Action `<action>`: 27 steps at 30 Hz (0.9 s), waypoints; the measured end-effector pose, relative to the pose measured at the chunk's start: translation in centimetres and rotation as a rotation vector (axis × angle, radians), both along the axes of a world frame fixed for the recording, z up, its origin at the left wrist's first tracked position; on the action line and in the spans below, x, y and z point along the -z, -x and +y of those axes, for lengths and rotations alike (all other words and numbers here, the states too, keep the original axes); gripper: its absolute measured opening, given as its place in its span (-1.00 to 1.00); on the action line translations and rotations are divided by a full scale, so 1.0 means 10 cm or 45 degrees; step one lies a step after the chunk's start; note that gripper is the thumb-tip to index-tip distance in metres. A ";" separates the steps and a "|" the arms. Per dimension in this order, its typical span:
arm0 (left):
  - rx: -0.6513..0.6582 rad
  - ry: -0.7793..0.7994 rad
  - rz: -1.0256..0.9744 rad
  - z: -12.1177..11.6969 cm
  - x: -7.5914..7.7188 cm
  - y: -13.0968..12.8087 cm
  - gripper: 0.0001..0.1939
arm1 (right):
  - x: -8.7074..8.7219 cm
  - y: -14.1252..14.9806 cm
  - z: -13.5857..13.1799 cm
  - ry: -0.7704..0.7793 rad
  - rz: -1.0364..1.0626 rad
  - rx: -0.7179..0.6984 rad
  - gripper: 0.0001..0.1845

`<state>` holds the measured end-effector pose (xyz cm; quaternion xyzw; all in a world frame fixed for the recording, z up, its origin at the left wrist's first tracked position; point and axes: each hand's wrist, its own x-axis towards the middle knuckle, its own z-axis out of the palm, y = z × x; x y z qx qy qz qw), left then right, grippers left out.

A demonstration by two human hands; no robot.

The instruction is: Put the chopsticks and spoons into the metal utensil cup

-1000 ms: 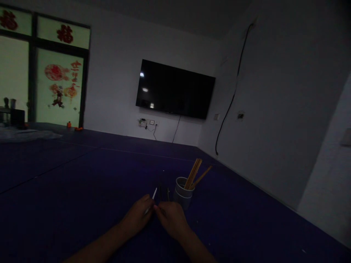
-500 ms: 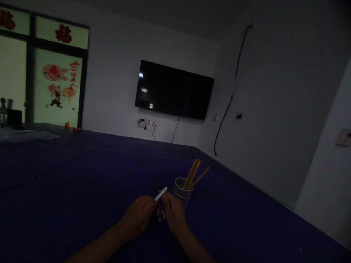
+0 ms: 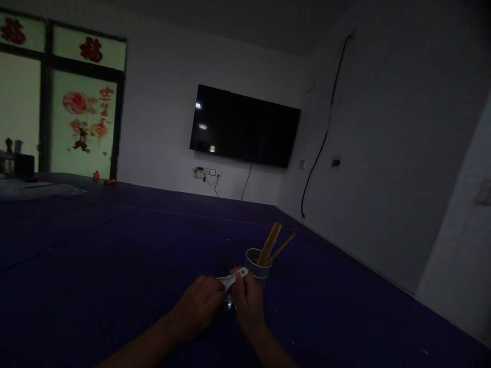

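A white soup spoon (image 3: 230,280) with a hole in its handle end is held between my hands, tilted up to the right. My left hand (image 3: 200,302) is closed around its lower end, hiding the bowl. My right hand (image 3: 248,300) is closed with thumb and fingers at the handle's holed end. Between and below the hands shows a small shiny metallic thing (image 3: 229,302), mostly hidden; I cannot make out its kind. Just behind my right hand stands a grey cup (image 3: 253,258) with several wooden chopsticks (image 3: 270,244) leaning in it.
The hands are over a wide dark blue tabletop (image 3: 134,255) with thin seams. Clear plastic sheeting (image 3: 42,190) lies at the far left, near small orange things (image 3: 96,175). A television (image 3: 245,126) hangs on the far wall; a black cable (image 3: 326,134) runs down the right wall.
The white spoon has turned to show its broader side, and its handle end has moved right and slightly down. My right hand has shifted slightly right onto the handle end.
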<state>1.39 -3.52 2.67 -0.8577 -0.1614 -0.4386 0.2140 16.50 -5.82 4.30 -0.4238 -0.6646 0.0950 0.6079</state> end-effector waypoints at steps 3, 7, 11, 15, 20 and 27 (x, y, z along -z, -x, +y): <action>0.042 -0.014 -0.039 -0.03 -0.03 0.00 -0.77 | 0.01 -0.08 0.02 -0.027 0.136 0.169 -0.49; 0.006 0.112 -0.101 -0.03 -0.04 0.02 -0.83 | -0.09 -0.33 0.03 -0.166 0.237 0.510 -0.46; -0.053 0.271 -0.168 0.04 0.00 0.05 -0.85 | -0.26 -0.62 0.08 -0.298 0.190 0.820 -0.43; -0.071 0.386 -0.175 0.11 0.05 0.08 -0.84 | -0.33 -0.77 0.17 -0.233 0.033 1.019 -0.36; -0.054 0.422 -0.116 0.10 0.05 0.08 -0.82 | -0.25 -0.77 0.26 -0.033 -0.081 0.993 -0.35; -0.042 0.435 -0.114 0.07 0.03 0.06 -0.81 | -0.19 -0.72 0.29 0.051 -0.135 0.942 -0.43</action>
